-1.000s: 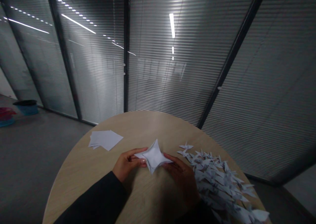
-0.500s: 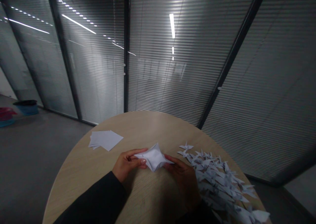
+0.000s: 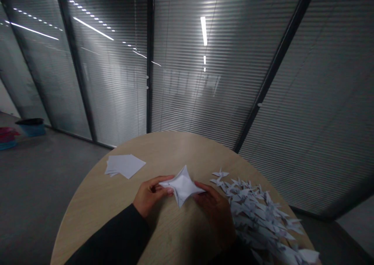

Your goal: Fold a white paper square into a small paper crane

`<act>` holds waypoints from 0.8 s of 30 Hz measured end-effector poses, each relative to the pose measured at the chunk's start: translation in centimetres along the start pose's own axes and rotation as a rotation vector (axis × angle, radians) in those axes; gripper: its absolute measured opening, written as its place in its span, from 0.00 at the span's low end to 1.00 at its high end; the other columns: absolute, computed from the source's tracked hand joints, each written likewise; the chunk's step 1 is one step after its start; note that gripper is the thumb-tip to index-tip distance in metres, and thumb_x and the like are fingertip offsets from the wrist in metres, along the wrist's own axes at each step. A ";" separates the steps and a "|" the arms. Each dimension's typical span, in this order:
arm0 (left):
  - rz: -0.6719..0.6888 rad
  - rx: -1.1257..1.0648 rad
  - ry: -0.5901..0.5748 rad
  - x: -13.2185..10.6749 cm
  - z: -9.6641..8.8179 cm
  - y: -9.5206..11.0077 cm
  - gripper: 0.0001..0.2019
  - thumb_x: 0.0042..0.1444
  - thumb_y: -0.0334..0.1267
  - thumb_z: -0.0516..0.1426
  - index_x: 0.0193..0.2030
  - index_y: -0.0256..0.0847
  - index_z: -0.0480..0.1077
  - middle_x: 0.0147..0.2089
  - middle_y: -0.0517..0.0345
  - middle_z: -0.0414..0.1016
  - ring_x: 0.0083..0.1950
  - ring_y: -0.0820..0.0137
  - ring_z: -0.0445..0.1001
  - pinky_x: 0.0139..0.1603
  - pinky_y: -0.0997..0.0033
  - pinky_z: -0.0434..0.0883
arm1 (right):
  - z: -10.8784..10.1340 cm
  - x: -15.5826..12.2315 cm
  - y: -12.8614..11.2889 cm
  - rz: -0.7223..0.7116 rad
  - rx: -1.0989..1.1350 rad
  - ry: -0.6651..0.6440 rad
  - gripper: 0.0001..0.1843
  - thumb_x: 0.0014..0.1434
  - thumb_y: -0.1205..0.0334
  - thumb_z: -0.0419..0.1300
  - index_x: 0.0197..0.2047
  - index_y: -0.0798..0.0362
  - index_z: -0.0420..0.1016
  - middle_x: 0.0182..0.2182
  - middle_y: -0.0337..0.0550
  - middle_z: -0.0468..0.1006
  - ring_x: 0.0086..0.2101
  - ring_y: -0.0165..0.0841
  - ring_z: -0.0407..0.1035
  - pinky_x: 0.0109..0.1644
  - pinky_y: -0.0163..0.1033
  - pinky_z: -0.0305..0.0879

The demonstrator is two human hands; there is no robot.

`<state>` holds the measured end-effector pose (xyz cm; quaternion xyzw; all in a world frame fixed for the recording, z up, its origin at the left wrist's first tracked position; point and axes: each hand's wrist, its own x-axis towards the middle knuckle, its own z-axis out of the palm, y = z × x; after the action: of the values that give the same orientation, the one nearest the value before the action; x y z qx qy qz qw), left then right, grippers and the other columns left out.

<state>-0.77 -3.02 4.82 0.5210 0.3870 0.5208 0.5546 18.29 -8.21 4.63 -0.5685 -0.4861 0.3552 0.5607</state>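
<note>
Out of black cloth sleeves [image 3: 113, 232] come two bare hands — the left hand [image 3: 148, 197] pinches one corner of a white, four-pointed folded paper [image 3: 184, 187] between thumb and fingers, the right hand [image 3: 216, 208] grips the opposite corner. The paper is over a round, pale wooden table [image 3: 178, 146], between a heap of small white folded-paper birds [image 3: 260, 208] at right and flat white paper sheets [image 3: 125, 165] farther left. Beyond — dark-framed glass panels with grey slatted blinds [image 3: 187, 101].

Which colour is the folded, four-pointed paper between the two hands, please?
The folded, four-pointed paper is white, seen best in the head view.
</note>
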 end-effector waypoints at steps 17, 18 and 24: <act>0.324 0.246 -0.030 0.5 -1.4 -0.7 0.12 0.42 0.38 0.66 0.37 0.44 0.81 0.30 0.54 0.77 0.31 0.67 0.72 0.31 0.71 0.68 | -0.4 0.1 -0.7 0.000 -0.075 0.049 0.16 0.41 0.55 0.64 0.34 0.51 0.83 0.19 0.40 0.78 0.24 0.37 0.72 0.27 0.34 0.65; 0.338 0.252 -0.045 0.6 -1.4 -0.7 0.12 0.43 0.38 0.66 0.38 0.45 0.80 0.30 0.53 0.77 0.32 0.67 0.73 0.32 0.70 0.68 | -0.4 0.1 -0.6 0.009 -0.065 0.041 0.16 0.41 0.55 0.65 0.34 0.52 0.83 0.19 0.40 0.78 0.24 0.36 0.72 0.26 0.34 0.64; 0.355 0.250 -0.100 0.7 -1.6 -0.5 0.10 0.44 0.39 0.66 0.36 0.46 0.81 0.29 0.53 0.78 0.32 0.65 0.74 0.33 0.69 0.68 | -0.5 0.1 -0.7 0.028 -0.008 0.020 0.18 0.40 0.54 0.65 0.35 0.53 0.82 0.19 0.38 0.77 0.24 0.35 0.71 0.27 0.33 0.64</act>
<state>-2.13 -1.99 4.11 0.6708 0.3229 0.5318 0.4038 18.71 -8.28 5.36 -0.5811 -0.4740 0.3551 0.5582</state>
